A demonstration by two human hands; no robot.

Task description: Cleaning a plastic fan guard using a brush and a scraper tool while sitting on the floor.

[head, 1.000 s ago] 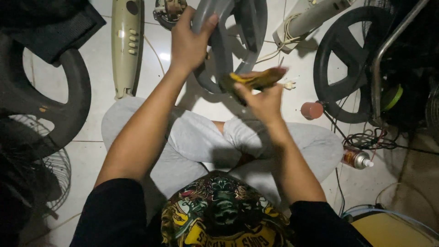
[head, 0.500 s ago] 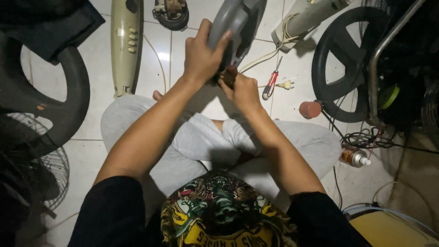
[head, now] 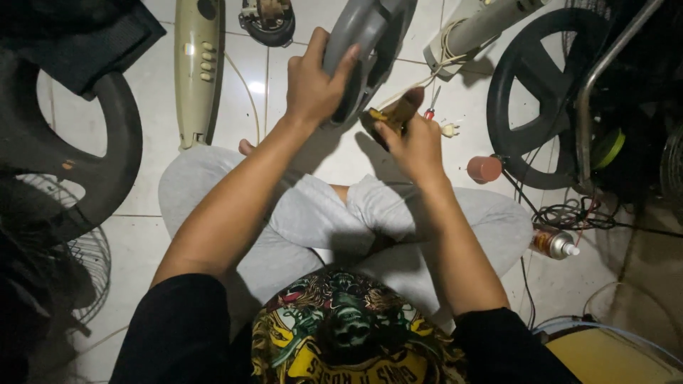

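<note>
Head view, looking down at a person sitting cross-legged on a white tiled floor (head: 142, 235), working among fan parts.

Left hand (head: 313, 82): fingers are wrapping closed around a grey plastic fan housing (head: 370, 35), thumb lying across its curved face. The grip appears to be steadying the shell and tilting it toward the other hand. The housing is smooth, rounded and matte, and is being held off the floor, above the knees.

Right hand (head: 416, 142): fingers are curling tight around a yellow-handled tool (head: 395, 114), probably a screwdriver; its tip is pointing at the lower edge of the housing, where it seems to be meeting it, though the contact point is hidden in shadow.

Lying about the hands:
- Cream plastic fan column (head: 197, 67), long and tapered, with a row of push buttons, resting flat to the left.
- Small round motor part (head: 267, 18), dark with metal showing, at the top edge.
- Black circular fan base (head: 537, 107), spoked and hard-looking, to the right.
- Second cream fan column (head: 477, 28) with a coiled cord, beside the base.
- Red-handled screwdriver (head: 430, 110), just beyond the right hand.
- Small red cap (head: 484, 168), near the right knee.
- Spray can (head: 553, 242), on its side, near a tangle of black cable (head: 569, 213).
- Wire fan guard (head: 85, 263), thin metal ribs, at the left.
</note>
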